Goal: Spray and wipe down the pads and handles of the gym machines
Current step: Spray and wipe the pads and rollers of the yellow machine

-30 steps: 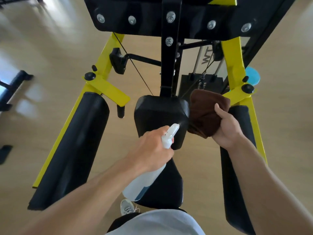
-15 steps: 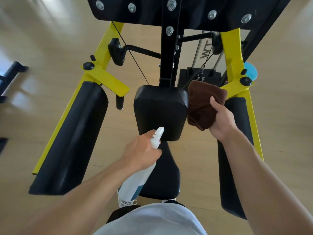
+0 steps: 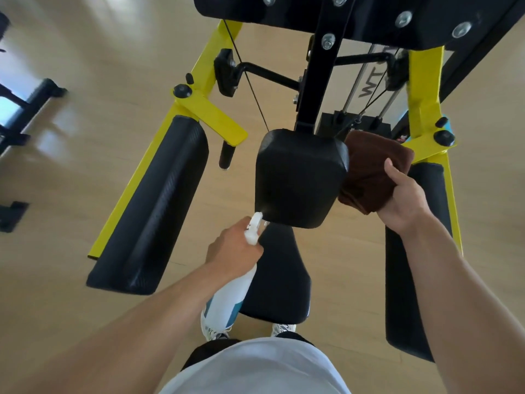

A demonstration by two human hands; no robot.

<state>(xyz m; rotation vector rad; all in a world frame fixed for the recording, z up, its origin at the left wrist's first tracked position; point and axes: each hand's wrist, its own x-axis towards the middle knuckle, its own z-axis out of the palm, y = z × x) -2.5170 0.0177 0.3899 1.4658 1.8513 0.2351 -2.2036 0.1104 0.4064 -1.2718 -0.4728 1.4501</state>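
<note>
A person in a white shirt stands over a yellow-framed gym machine [image 3: 216, 115] on a pale wooden floor [image 3: 85, 81]. The left hand [image 3: 234, 247] grips a white plastic spray bottle [image 3: 227, 300], its nozzle aimed up at the lower edge of the square black chest pad [image 3: 298, 177]. The right hand [image 3: 403, 199] holds a folded brown cloth [image 3: 372, 172], fingers curled around it, just beside the pad's right edge. A narrow black seat [image 3: 278, 280] lies below, between two long black arm pads [image 3: 153, 206].
</note>
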